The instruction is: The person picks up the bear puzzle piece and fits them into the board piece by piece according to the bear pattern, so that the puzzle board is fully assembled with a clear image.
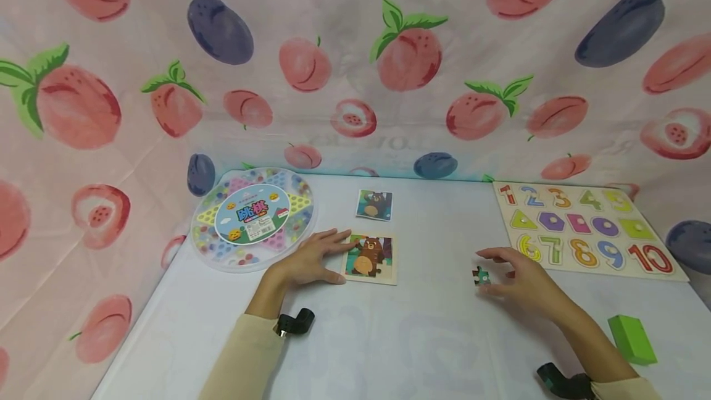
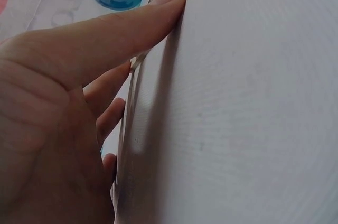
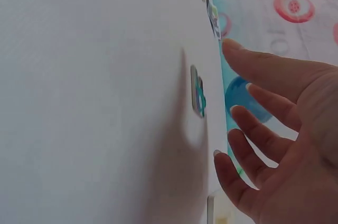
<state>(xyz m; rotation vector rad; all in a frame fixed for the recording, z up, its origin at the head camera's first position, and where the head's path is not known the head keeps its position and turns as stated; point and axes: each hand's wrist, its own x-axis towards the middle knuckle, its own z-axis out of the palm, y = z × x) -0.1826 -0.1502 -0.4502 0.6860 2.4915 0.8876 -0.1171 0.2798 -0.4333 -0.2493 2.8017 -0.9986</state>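
Note:
A small square bear jigsaw puzzle [image 1: 369, 257] in a pale wooden frame lies on the table, with bare wood showing at its lower right. My left hand [image 1: 316, 258] rests at the puzzle's left side, thumb at the lower corner and a fingertip on the picture. Its thumb [image 2: 116, 36] is stretched straight in the left wrist view. On the right, my right hand [image 1: 524, 279] hovers around a loose green and brown jigsaw piece [image 1: 481, 276]. In the right wrist view the piece [image 3: 198, 92] lies on the table, apart from the spread fingers.
Behind the puzzle lies a bear picture card [image 1: 374, 205]. A round Chinese checkers set [image 1: 252, 218] sits at the back left, a number and shape board [image 1: 591, 227] at the back right. A green block [image 1: 632, 339] is near my right forearm. A fruit-print cloth [image 1: 355, 79] hangs behind.

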